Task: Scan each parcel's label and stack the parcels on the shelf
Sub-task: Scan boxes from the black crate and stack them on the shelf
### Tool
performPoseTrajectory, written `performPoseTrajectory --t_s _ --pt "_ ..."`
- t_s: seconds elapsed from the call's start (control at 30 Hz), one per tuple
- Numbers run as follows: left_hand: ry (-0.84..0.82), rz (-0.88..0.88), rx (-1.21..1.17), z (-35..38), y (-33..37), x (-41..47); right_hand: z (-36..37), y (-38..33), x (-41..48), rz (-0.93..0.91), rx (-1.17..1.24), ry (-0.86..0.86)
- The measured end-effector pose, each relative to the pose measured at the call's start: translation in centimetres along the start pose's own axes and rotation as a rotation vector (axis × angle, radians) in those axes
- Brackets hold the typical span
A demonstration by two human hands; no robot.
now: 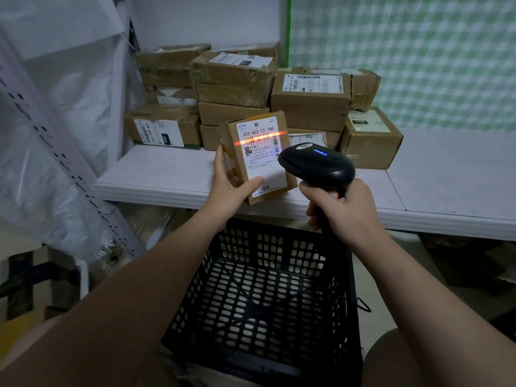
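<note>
My left hand (227, 182) grips a small brown cardboard parcel (258, 160) from its left side, thumb on the white label, which faces me. An orange scan line runs across the label's barcode. My right hand (343, 210) grips the handle of a black barcode scanner (317, 163), whose head points at the label from the right; a blue light glows on its top. Behind, several brown parcels (311, 100) are stacked on the white shelf (167, 174).
A black perforated plastic crate (268, 297) stands below my arms, in front of the shelf edge, with nothing visible inside. A perforated shelf upright and plastic sheeting (64, 129) are on the left. A green checked sheet (418, 51) hangs at the back right.
</note>
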State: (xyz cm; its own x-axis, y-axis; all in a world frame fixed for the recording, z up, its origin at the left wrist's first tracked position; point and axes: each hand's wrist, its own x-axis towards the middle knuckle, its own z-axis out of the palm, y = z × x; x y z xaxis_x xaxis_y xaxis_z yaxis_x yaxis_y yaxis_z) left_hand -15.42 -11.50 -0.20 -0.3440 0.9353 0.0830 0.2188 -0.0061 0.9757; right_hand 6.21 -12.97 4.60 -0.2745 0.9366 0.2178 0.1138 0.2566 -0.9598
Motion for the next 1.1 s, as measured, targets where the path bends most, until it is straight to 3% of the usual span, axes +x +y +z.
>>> performPoseTrajectory --t_s 0.43,0.67,0.87,0.97,1.1 --pt "-0.014 0.013 -0.083 0.5 0.6 -1.7 0.5 0.2 0.1 0.012 0.089 -0.078" --pt "-0.026 -0.032 -0.074 1.6 3.1 -2.6 -2.9 0.6 0.7 0.146 0.238 0.138" --pt "-0.232 -0.061 -0.042 5.8 8.3 -0.9 -6.2 -0.6 2.3 0.187 0.423 0.082" --pt "-0.313 0.072 0.085 8.3 11.3 0.7 -8.6 -1.8 3.8 0.159 0.465 0.253" --pt "-0.125 0.423 0.618 10.1 13.4 5.7 -12.7 -3.3 7.0 0.186 0.465 0.51"
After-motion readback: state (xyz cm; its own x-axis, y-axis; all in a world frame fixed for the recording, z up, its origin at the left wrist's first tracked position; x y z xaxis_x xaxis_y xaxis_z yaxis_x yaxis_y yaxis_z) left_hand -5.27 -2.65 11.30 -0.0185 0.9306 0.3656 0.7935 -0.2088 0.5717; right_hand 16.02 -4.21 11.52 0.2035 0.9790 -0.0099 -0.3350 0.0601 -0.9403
